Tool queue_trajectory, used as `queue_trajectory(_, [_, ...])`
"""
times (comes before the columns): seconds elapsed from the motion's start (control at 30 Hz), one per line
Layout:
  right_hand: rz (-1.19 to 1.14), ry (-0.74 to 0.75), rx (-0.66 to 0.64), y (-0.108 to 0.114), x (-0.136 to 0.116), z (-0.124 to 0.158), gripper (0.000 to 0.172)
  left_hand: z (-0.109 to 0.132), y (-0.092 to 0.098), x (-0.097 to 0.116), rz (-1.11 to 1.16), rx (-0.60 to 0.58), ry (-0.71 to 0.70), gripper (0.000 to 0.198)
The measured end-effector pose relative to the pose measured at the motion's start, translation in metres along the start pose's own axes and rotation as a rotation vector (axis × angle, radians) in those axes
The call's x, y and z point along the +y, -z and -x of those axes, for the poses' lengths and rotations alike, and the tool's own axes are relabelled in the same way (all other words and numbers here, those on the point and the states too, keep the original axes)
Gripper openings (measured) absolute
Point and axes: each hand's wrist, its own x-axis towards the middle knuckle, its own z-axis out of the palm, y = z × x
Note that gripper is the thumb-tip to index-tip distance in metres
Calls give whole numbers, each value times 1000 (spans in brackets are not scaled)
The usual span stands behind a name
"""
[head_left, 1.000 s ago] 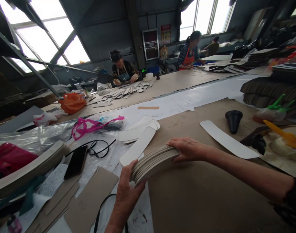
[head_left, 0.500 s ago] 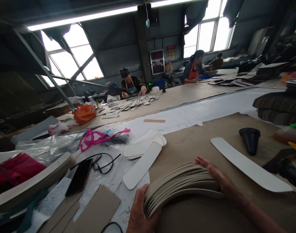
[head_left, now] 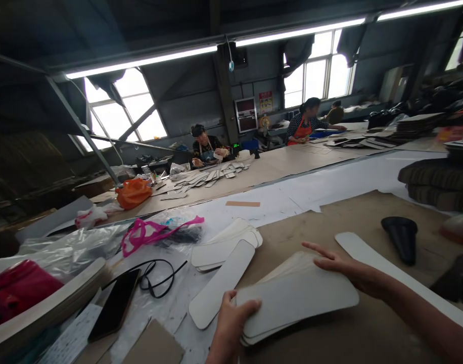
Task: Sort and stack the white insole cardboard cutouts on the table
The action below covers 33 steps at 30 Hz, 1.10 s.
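Note:
A stack of pale, round-cornered cardboard strips (head_left: 299,301) lies flat-side up, slightly fanned, in front of me. My left hand (head_left: 232,321) is closed round its left end, with the thumb on top and the fingers hidden underneath. At the stack's far right edge, my right hand (head_left: 335,263) has its fingers stretched out and apart, close against the strips. A single loose strip (head_left: 222,288) lies left of the stack, beside a small pile of similar strips (head_left: 220,247). One longer white strip (head_left: 402,283) lies partly behind my right forearm.
A phone (head_left: 116,303) and a black cord (head_left: 161,283) lie to the left, near a thick stack of curved strips (head_left: 45,311). A black cone-shaped object (head_left: 401,240) is at right. Co-workers sit beyond the far table (head_left: 280,164).
The strips have gone from arched, edges towards me, to lying flatter with a broad face showing. My left thumb now rests on top; my right fingers have spread. The view has tilted up.

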Motion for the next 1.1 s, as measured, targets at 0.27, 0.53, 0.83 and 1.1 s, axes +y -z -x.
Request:
queue_trajectory(0.27, [710,35,109,3,-19,-23,46,-7,-7,0,-157,61,-105,73])
queue_trajectory(0.53, [942,177,119,-70,-60,-85,33,12,70,-1,-688,631,-334,77])
queue_trajectory(0.83, [685,-108,13,-128,-33,-139,28,-10,113,-8,-561,411,-23,91])
queue_trajectory(1.1, [658,27,42,-121,-48,-137,21,-31,108,6,-488,402,-234,54])
